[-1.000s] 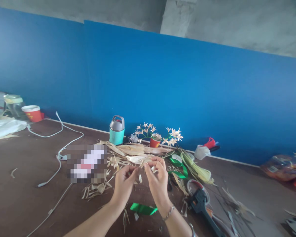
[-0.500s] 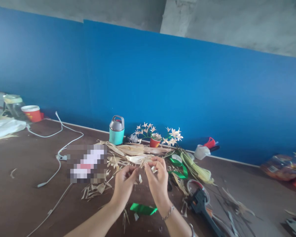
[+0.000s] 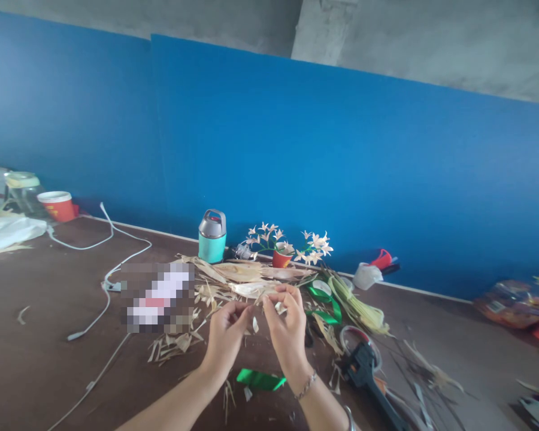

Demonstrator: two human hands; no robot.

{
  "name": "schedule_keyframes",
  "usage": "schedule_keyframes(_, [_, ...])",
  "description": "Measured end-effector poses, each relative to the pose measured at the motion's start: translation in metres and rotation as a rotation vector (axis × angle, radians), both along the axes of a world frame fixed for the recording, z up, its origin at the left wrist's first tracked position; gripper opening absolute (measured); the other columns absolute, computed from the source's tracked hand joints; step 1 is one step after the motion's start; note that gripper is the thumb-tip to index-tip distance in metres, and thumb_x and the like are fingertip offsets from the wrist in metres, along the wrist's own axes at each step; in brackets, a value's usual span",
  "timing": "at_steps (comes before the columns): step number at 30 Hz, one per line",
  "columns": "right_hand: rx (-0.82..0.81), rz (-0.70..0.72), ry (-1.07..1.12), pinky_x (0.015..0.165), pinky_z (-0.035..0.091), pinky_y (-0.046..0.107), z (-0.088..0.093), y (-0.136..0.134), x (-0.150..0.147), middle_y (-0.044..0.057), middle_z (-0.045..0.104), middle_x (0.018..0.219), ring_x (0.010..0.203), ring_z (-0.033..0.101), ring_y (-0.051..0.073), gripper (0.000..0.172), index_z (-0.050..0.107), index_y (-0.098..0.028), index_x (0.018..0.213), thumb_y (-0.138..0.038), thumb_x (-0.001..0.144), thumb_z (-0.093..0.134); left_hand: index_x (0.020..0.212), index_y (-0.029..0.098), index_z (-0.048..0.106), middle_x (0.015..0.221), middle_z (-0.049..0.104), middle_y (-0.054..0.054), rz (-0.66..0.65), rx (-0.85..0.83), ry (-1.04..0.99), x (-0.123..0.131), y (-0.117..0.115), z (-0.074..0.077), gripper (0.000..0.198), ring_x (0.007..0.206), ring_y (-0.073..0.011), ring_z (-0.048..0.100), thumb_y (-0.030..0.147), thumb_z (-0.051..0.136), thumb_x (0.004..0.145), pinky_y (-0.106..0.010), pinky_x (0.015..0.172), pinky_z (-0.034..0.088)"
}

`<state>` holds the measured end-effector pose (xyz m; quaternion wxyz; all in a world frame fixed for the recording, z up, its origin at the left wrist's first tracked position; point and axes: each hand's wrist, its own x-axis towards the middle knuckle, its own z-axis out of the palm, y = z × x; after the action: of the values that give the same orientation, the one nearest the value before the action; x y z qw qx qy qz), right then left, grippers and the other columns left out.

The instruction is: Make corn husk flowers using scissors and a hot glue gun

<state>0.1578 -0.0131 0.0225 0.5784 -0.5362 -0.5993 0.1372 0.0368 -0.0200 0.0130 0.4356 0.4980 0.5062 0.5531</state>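
Both hands are raised a little over the brown table point(image 3: 49, 359), close together, palms facing away. The right hand point(image 3: 287, 326) has thumb & forefinger closed on a small pale husk piece point(image 3: 279, 307), the other fingers curled. The left hand point(image 3: 227, 335), at approx. 9 o'clock from the right one, has its fingertips pinched shut near that piece; if they touch it, I cannot tell. The husk piece is in the air btw. the two hands, above the table.

At 12 o'clock from the hands lies a pile of dry husk strips point(image 3: 242, 278), and behind it a teal flask point(image 3: 212, 237) & a red cup with pale flowers point(image 3: 281, 258) by the blue wall. At 6 o'clock a green ribbon point(image 3: 259, 379) lies flat. At 4 o'clock, a black tool point(image 3: 363, 371). At 9 o'clock, well apart, a white cable point(image 3: 112, 269).
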Motion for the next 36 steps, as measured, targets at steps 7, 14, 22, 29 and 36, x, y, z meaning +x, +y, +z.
schedule_keyframes(7, [0.034, -0.023, -0.05, 0.074, 0.046, 0.033, 0.003, 0.0, -0.001, 0.007, 0.055, 0.092, 0.09, 0.054, 0.021, 0.01, 0.063, -0.019, 0.072, -0.025, 0.077, 0.057, 0.066, 0.016, 0.066, 0.051, 0.064, -0.001, -0.024, -0.015, -0.049, 0.0, 0.0, -0.001, 0.028, 0.048, -0.0148, 0.057, 0.043, 0.061, 0.071, -0.021, 0.049, 0.042])
schedule_keyframes(14, [0.07, 0.003, -0.046, 0.079, 0.046, 0.035, 0.004, 0.0, 0.0, 0.006, 0.055, 0.094, 0.091, 0.055, 0.021, 0.011, 0.065, -0.02, 0.083, -0.025, 0.078, 0.056, 0.065, 0.015, 0.065, 0.05, 0.062, 0.0, -0.04, -0.08, -0.16, 0.001, -0.001, 0.002, 0.031, 0.047, -0.0144, 0.056, 0.046, 0.063, 0.068, -0.021, 0.047, 0.042])
schedule_keyframes(22, [0.004, -0.013, 0.044, 0.073, 0.043, 0.032, 0.007, -0.002, 0.003, 0.006, 0.058, 0.095, 0.086, 0.054, 0.02, 0.013, 0.056, -0.02, 0.09, -0.027, 0.084, 0.048, 0.064, 0.016, 0.061, 0.059, 0.061, 0.001, -0.004, -0.121, -0.339, -0.001, 0.005, 0.002, 0.032, 0.058, -0.0142, 0.056, 0.048, 0.065, 0.066, -0.021, 0.056, 0.042])
schedule_keyframes(29, [-0.131, -0.012, -0.045, 0.066, 0.044, 0.03, -0.01, 0.016, 0.013, 0.005, 0.062, 0.081, 0.073, 0.056, 0.019, 0.013, 0.061, -0.019, 0.083, -0.02, 0.076, 0.05, 0.067, 0.016, 0.065, 0.069, 0.063, -0.002, 0.039, -0.082, -0.339, -0.004, 0.008, -0.002, 0.026, 0.071, -0.0154, 0.055, 0.042, 0.068, 0.067, -0.022, 0.064, 0.041])
schedule_keyframes(36, [-0.252, 0.028, -0.444, 0.074, 0.043, 0.035, -0.024, 0.019, 0.02, 0.003, 0.069, 0.08, 0.079, 0.061, 0.022, 0.021, 0.068, -0.023, 0.07, -0.012, 0.069, 0.05, 0.074, 0.017, 0.066, 0.07, 0.062, 0.0, 0.024, -0.13, -0.345, -0.007, 0.01, -0.009, 0.028, 0.061, -0.011, 0.051, 0.044, 0.065, 0.07, -0.02, 0.052, 0.035])
